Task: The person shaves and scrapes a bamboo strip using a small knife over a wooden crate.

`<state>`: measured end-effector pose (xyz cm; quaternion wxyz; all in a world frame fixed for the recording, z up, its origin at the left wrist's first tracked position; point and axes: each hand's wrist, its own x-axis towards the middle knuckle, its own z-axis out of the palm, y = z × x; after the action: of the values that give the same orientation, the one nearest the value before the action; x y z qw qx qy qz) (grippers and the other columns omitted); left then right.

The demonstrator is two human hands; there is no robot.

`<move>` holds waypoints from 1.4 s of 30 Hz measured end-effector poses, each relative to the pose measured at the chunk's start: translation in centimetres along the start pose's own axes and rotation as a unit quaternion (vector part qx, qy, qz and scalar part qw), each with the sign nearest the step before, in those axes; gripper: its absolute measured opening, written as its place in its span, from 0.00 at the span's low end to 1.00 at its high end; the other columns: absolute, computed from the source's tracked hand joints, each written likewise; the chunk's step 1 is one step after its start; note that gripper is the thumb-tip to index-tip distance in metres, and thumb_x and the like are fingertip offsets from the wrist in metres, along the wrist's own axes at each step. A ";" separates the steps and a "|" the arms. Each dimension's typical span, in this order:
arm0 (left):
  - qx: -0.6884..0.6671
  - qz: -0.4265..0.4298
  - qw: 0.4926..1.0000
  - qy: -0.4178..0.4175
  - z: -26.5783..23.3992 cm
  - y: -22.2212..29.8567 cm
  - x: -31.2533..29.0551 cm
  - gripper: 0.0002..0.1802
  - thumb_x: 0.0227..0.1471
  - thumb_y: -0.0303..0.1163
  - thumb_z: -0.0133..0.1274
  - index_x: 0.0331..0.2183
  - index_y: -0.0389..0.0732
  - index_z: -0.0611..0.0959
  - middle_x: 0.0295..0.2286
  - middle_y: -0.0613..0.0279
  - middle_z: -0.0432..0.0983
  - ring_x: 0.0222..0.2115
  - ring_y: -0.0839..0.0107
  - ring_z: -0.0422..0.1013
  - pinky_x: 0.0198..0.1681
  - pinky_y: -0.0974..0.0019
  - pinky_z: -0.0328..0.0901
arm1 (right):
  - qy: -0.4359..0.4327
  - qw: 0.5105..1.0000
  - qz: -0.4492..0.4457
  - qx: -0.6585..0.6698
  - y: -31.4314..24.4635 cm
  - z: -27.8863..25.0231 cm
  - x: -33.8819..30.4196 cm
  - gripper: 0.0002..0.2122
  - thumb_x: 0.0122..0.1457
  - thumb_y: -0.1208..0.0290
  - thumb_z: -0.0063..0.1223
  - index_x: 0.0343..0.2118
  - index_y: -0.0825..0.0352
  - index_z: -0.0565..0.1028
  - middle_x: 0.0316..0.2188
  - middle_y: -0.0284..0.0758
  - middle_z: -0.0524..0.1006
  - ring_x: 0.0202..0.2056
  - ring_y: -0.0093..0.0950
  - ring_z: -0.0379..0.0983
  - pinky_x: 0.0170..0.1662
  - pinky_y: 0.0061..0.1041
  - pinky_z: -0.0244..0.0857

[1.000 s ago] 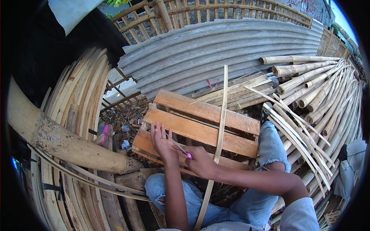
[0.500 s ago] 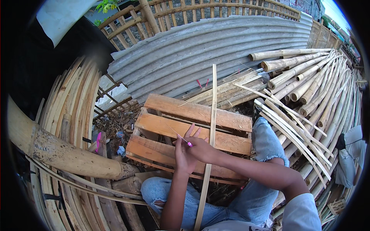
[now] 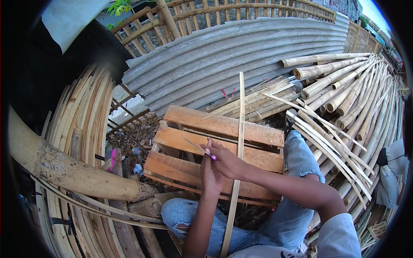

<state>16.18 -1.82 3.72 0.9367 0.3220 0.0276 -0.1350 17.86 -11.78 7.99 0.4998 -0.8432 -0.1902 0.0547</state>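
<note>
My right hand [image 3: 230, 162] is closed around a knife with a pinkish-purple handle [image 3: 213, 158]. Its thin blade [image 3: 194, 145] points up and left, over the slats of a wooden crate [image 3: 180, 139]. My left hand [image 3: 211, 175] is pressed up against the right one beside the handle. Most of its fingers are hidden, so its grip is unclear. A long, pale bamboo strip [image 3: 235, 193] slants from my lap across the crate, passing under my right forearm without being held.
Split strips [image 3: 86, 116] and a thick bamboo pole [image 3: 86, 176] lie at left. More pale strips [image 3: 335, 150] and stacked bamboo poles [image 3: 331, 90] fill the right. Corrugated sheeting [image 3: 223, 56] stands behind the crate. Part of another person [image 3: 393, 172] shows at far right.
My hands have shifted slightly right and drawn closer together. Fingers that were spread above the crate are now folded in, and the knife blade shows more clearly.
</note>
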 end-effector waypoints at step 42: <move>-0.014 -0.130 0.985 -0.111 -0.3 -1.1 1.6 0.39 0.57 0.59 0.33 0.62 0.49 0.50 0.62 0.58 0.40 0.60 0.40 0.42 0.56 0.34 0.49 | 0.031 0.987 0.083 0.137 1.8 0.6 -2.1 0.18 0.49 0.77 0.40 0.44 0.73 0.70 0.35 0.56 0.73 0.41 0.51 0.69 0.48 0.43 0.58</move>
<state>17.39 -2.82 2.60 0.9127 0.2856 -0.0333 -0.2904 16.21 -12.86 5.95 0.6098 -0.7811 -0.0945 0.0954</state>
